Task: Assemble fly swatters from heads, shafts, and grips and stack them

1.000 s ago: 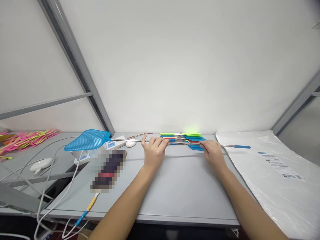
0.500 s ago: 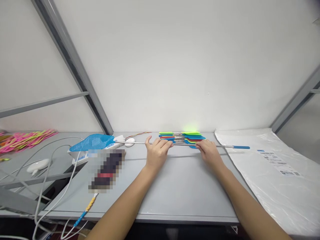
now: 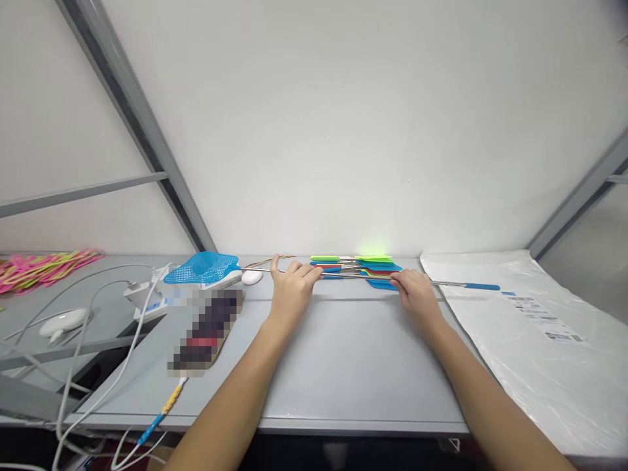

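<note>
A blue fly swatter (image 3: 202,268) with a long metal rod and a blue grip lies sideways across both hands, raised a little over the table. Its mesh head points left and its grip reaches out to the right. My left hand (image 3: 293,288) is closed on the rod nearer the head, thumb raised. Farther right, my right hand (image 3: 415,293) pinches the same rod towards the grip. Just behind the hands lies a pile of shorter fly swatters (image 3: 377,267) in green, blue and red, partly covered by my fingers and the rod.
A phone-like blurred object (image 3: 209,333) with a cable lies at the left on the grey table (image 3: 363,366). Near it are a white power strip (image 3: 152,297) and a white mouse-like object (image 3: 252,277). Pink and yellow items (image 3: 44,269) lie far left; a white plastic bag (image 3: 520,366) covers the right side.
The swatter's head has shifted right, closer to my left hand, and the rod now tilts down to the right. Its grip end has moved slightly right. Both hands still hold the rod.
</note>
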A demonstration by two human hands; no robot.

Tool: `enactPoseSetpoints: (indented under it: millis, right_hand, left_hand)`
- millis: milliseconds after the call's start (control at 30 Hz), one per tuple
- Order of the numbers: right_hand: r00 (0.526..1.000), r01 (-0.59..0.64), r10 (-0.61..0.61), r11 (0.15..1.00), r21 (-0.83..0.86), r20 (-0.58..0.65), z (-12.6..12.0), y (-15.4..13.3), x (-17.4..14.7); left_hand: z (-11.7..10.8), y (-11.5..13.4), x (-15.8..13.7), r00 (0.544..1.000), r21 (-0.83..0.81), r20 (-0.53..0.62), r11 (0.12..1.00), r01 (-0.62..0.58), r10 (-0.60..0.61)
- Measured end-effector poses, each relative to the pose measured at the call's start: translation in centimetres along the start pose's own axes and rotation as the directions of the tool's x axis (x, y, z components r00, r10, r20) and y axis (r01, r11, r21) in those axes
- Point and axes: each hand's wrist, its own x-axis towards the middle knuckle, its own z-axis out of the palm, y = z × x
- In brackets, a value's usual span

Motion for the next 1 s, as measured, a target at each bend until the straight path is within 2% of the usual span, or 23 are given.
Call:
enactPoseSetpoints:
  millis: [167,300,433,567,667,900,1000]
  right_hand:
    - [1.000,0.028,-0.028,1.000,-0.005,0.008,0.2,-1.0,0.1]
    - [0.999,0.042,-0.042,0.999,0.003,0.015,0.5,-1.6,0.1]
    - [0.999,0.041,-0.042,0.999,0.013,0.028,0.5,-1.3,0.1]
    - [0.999,0.017,-0.018,1.000,0.023,0.029,0.5,-0.6,0.1]
    - [1.000,0.010,-0.010,1.000,0.024,0.027,0.3,-0.3,0.0]
    - [1.000,0.016,-0.016,1.000,-0.001,0.008,-0.1,-1.5,0.2]
    - [1.000,0.026,-0.026,1.000,-0.002,0.009,0.0,-2.1,0.2]
  left_hand:
    - [1.1,1.6,-0.4,0.996,-0.037,0.002,0.996,-0.085,0.086]
    - [1.5,2.4,-0.7,0.995,-0.035,0.003,0.995,-0.095,0.095]
    - [1.2,1.5,-0.4,0.994,-0.037,0.039,0.995,-0.097,0.098]
    - [0.2,-0.3,0.0,0.999,0.000,0.045,1.000,-0.006,0.006]
    - [-0.2,-0.8,0.0,0.996,0.006,0.085,1.000,-0.008,0.007]
    - [0.6,1.2,-0.3,0.990,-0.049,0.093,0.993,-0.104,0.109]
    - [0.7,1.8,-0.3,0.988,-0.060,0.096,0.992,-0.112,0.117]
